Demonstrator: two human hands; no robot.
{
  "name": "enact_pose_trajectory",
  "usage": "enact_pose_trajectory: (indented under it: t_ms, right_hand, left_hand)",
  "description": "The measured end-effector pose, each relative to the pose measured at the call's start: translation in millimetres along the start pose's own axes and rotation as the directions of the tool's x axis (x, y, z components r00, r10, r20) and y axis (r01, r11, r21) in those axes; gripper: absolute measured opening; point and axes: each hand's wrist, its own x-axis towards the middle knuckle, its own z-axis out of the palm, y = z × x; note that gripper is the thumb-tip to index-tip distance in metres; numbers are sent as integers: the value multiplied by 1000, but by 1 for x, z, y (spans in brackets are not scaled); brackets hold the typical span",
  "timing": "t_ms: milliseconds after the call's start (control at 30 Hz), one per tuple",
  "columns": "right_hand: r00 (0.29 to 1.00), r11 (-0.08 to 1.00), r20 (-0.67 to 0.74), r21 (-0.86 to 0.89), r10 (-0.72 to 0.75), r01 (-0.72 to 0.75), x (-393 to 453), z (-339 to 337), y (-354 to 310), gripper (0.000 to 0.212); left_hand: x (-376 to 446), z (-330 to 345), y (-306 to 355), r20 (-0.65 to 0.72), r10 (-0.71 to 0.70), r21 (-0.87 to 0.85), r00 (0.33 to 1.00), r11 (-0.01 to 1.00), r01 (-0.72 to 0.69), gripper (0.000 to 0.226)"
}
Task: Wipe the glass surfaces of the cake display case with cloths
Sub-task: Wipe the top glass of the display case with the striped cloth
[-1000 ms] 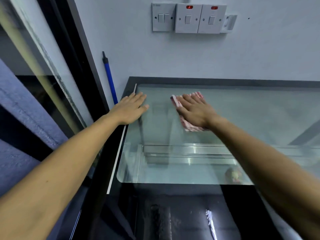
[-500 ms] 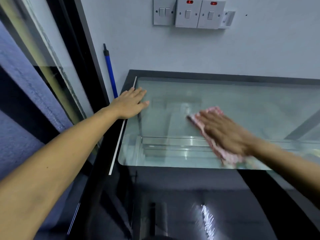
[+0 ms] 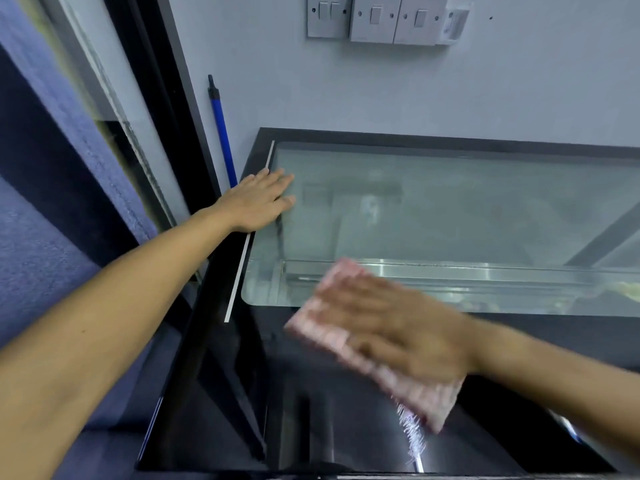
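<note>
The cake display case's glass top (image 3: 467, 202) has a black border and lies below me against the wall. My left hand (image 3: 259, 200) rests flat on the glass at its far left corner, fingers straight. My right hand (image 3: 398, 327), blurred by motion, presses flat on a pink checked cloth (image 3: 415, 393) at the near edge of the clear pane, where it meets the black front band (image 3: 311, 427). The cloth sticks out beyond the hand at the fingertips and below the palm.
A blue mop or broom handle (image 3: 220, 129) leans on the wall left of the case. White wall switches (image 3: 374, 19) sit above. A dark door frame (image 3: 166, 98) and a blue-grey wall stand to the left. A metal shelf (image 3: 450, 275) shows through the glass.
My right hand has slid the cloth from the far middle of the glass toward me, down to the near black band. My left hand has stayed in place.
</note>
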Motion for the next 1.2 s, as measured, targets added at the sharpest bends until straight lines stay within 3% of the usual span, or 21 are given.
enact_pose_trajectory:
  t_ms: [67, 133, 200, 267, 367, 433, 500, 600, 667, 767, 833, 933, 1033, 1100, 1167, 1200]
  right_hand:
    - [966, 966, -51, -31, 255, -257, -9, -7, 60, 56]
    - [857, 857, -48, -23, 514, -515, 8, -14, 98, 56]
    - [806, 805, -69, -51, 588, -591, 46, -16, 107, 77]
    - [876, 868, -121, -126, 467, -480, 86, -13, 76, 91]
    - [983, 978, -115, -137, 140, -155, 91, 3, -19, 64]
    - [998, 998, -56, -65, -15, 11, 51, 10, -75, 57]
    - [998, 999, -44, -2, -54, 53, 6, 10, -76, 56]
    - [972, 972, -29, 2, 234, -234, -30, 4, -7, 53]
    - [870, 871, -54, -6, 490, -491, -23, -2, 38, 54]
    - [780, 786, -102, 27, 617, -618, 36, -4, 53, 71]
    - [817, 823, -106, 33, 566, -566, 89, -2, 20, 66]
    - [933, 936, -97, -17, 348, -351, 131, 10, -66, 65]
    - [995, 997, -75, -36, 65, -68, 99, 20, -124, 62]
    - [996, 997, -43, 19, -75, 75, 59, 18, -119, 59]
    - [999, 999, 1, 36, -40, 40, 25, 13, -79, 57]
    - [998, 998, 18, 27, 56, -56, 14, 8, -53, 57]
  left_hand:
    - [-10, 1, 2, -1, 22, 12, 1000, 1000, -22, 66]
    - [-21, 1, 6, 8, 40, 22, 999, 999, -41, 66]
    - [-26, 2, 8, 19, 53, 29, 998, 998, -53, 67]
    - [-29, 2, 9, 30, 57, 31, 998, 998, -58, 66]
    - [-31, 3, 10, 44, 53, 36, 998, 998, -55, 64]
    - [-33, 4, 10, 43, 52, 44, 998, 998, -54, 63]
    - [-36, 4, 10, 45, 57, 45, 997, 997, -59, 63]
    - [-39, 3, 12, 36, 54, 42, 998, 998, -55, 62]
    - [-39, 3, 13, 28, 50, 35, 998, 998, -51, 61]
    - [-39, 3, 14, 18, 41, 7, 999, 999, -41, 56]
    - [-40, 1, 14, 24, 39, -15, 999, 999, -39, 54]
    - [-46, -1, 14, 40, 26, -77, 999, 997, -22, 55]
    - [-49, -1, 15, 54, 24, -7, 998, 1000, -23, 64]
    - [-53, 1, 15, 39, 26, 28, 999, 999, -27, 68]
    - [-59, 4, 14, 29, 35, 28, 999, 999, -36, 70]
    - [-62, 6, 14, 25, 37, 25, 999, 999, -38, 71]
